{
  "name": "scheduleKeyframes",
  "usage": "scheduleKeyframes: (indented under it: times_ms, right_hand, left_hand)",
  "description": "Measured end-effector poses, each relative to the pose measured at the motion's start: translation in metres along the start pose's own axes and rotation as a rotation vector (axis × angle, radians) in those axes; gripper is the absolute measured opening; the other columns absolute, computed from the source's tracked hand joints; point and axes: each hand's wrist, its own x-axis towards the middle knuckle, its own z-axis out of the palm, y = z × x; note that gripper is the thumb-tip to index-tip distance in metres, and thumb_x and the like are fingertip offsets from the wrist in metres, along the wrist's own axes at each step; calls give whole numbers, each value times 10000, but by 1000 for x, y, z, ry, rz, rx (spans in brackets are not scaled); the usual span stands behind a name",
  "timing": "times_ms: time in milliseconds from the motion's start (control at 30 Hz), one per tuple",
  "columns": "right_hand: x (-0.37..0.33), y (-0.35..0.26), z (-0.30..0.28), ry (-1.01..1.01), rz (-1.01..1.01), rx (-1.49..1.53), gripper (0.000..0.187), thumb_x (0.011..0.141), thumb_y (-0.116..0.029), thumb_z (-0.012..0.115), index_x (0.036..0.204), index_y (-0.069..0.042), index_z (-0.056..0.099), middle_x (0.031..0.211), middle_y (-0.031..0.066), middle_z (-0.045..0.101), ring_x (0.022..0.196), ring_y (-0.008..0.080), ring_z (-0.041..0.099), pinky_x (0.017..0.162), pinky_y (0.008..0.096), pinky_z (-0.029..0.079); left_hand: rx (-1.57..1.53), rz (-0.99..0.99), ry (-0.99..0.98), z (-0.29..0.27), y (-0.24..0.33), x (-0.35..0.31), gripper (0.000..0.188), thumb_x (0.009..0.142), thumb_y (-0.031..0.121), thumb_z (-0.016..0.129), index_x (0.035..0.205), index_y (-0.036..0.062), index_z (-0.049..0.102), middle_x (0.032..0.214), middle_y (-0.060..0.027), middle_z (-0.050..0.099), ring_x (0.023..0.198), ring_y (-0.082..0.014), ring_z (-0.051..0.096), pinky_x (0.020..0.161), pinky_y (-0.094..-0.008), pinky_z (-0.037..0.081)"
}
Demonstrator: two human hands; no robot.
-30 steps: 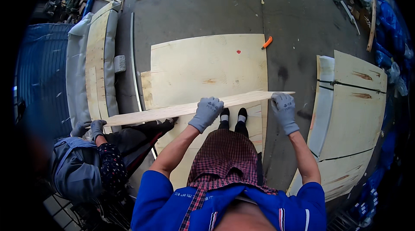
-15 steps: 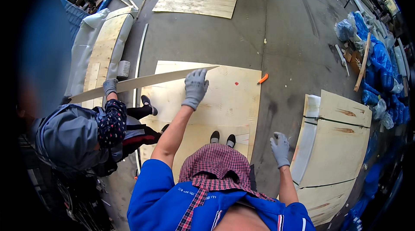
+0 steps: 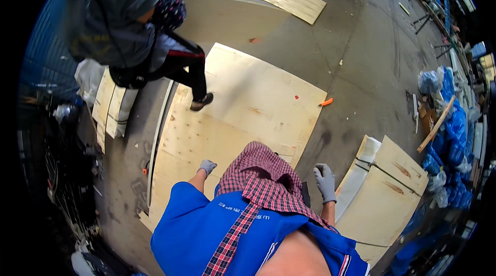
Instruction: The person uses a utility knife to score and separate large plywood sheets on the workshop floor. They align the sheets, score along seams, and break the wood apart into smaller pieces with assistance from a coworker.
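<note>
My right hand (image 3: 325, 180) hangs empty, fingers loosely curled, near the strapped plywood stack (image 3: 382, 203); my left hand (image 3: 207, 167) shows too small for me to tell whether it's closed. Ahead of me, the large plywood sheet (image 3: 279, 85) lies flat. A co-worker's shoe (image 3: 201, 102) is over its left part; a careless step could skid the sheet, or catch the orange tool (image 3: 326, 102) at its right edge. The grey floor (image 3: 361, 69) is scuffed, with blue plastic (image 3: 453, 116) heaped far right.
</note>
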Motion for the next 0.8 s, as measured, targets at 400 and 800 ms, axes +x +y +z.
scheduleKeyframes:
  times_ms: [400, 800]
  right_hand:
    - [104, -27, -34, -489, -316, -185, 200, 869, -168, 606, 997, -15, 617, 920, 145, 652, 828, 248, 639, 740, 336, 498]
    - [205, 128, -155, -862, -472, -528, 196, 880, -169, 591, 981, -2, 615, 855, 144, 662, 760, 199, 637, 708, 320, 495]
  left_hand:
    - [-997, 152, 446, 59, 157, -4, 274, 850, 105, 656, 1076, -44, 614, 903, -75, 664, 764, -120, 607, 688, -244, 504]
    - [-770, 4, 565, 380, 318, -128, 278, 840, 266, 645, 1020, 54, 641, 967, -135, 675, 904, -284, 645, 808, -372, 499]
